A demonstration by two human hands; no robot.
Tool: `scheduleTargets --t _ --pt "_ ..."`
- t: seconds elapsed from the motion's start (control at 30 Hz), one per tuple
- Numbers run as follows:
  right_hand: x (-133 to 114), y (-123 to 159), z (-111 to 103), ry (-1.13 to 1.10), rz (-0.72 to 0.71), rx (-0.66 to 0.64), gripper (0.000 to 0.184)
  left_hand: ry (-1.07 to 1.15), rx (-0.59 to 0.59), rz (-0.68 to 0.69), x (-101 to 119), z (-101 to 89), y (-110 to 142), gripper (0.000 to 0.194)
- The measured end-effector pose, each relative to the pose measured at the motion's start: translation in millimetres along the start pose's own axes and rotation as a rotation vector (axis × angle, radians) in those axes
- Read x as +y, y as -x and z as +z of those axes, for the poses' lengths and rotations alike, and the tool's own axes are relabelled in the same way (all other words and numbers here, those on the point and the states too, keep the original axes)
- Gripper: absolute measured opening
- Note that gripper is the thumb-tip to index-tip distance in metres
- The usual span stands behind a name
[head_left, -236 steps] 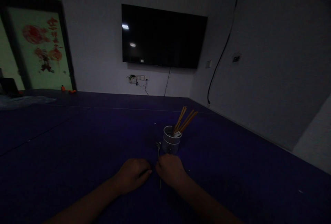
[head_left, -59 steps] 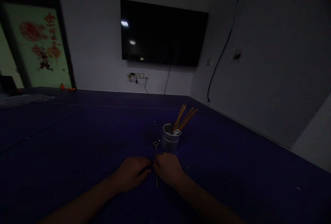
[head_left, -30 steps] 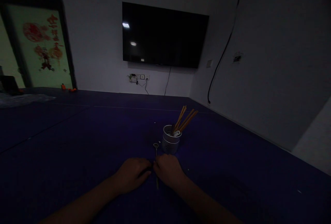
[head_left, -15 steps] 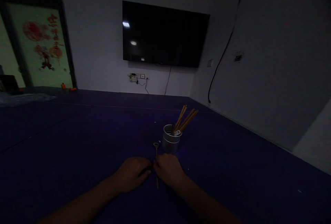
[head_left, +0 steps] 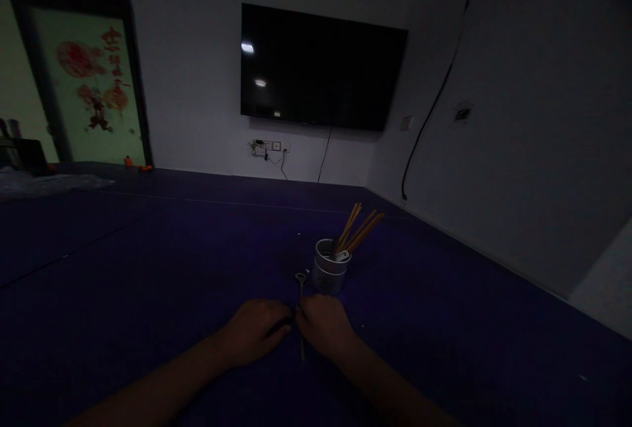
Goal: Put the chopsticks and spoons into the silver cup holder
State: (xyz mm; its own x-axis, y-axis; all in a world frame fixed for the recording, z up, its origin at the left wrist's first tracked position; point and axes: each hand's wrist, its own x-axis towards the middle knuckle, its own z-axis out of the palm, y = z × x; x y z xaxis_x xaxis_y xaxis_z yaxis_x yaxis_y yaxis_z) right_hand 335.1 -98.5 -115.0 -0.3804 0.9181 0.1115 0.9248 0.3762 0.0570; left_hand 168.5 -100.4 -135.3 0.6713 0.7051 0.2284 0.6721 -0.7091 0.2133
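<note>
A long-handled metal spoon [head_left: 301,278] lies lengthwise on the dark blue-purple surface, its bowl pointing away from me. My right hand [head_left: 323,323] rests on the surface with curled fingers over the middle of the handle; the lower end shows below them. Just left of the spoon is my left hand [head_left: 257,328], palm down, thumb apart from its bent fingers, nothing visible in it. The fingertips of both hands come close together near the handle. Beyond my right hand stands a metal utensil holder [head_left: 329,278] with wooden chopsticks [head_left: 364,232] leaning right and a white-handled piece inside.
The dark blue-purple surface [head_left: 172,262] stretches to the walls, with small white specks on it. Clear plastic [head_left: 54,183] and orange items [head_left: 143,168] lie far left. A television [head_left: 320,68] hangs on the far wall; a black cable [head_left: 429,104] runs down the right wall.
The view has turned slightly left, so the scene sits a little further right. My hands, the spoon and the utensil holder keep their places relative to each other.
</note>
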Motion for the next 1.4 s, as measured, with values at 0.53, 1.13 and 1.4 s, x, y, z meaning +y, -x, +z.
scheduleTargets --t 0.53,1.13,1.4 --pt "1.1 0.5 2.2 -0.012 -0.004 0.026 0.03 -0.012 -0.003 0.016 -1.8 1.1 0.0 0.02" --pt "1.2 1.3 1.8 -0.016 -0.015 0.014 0.031 0.004 0.002 0.028 -3.6 1.8 0.1 0.021" --pt "-1.0 0.6 -2.3 -0.003 -0.008 -0.02 0.031 -0.009 0.006 0.031 -1.0 -0.4 1.0 0.021"
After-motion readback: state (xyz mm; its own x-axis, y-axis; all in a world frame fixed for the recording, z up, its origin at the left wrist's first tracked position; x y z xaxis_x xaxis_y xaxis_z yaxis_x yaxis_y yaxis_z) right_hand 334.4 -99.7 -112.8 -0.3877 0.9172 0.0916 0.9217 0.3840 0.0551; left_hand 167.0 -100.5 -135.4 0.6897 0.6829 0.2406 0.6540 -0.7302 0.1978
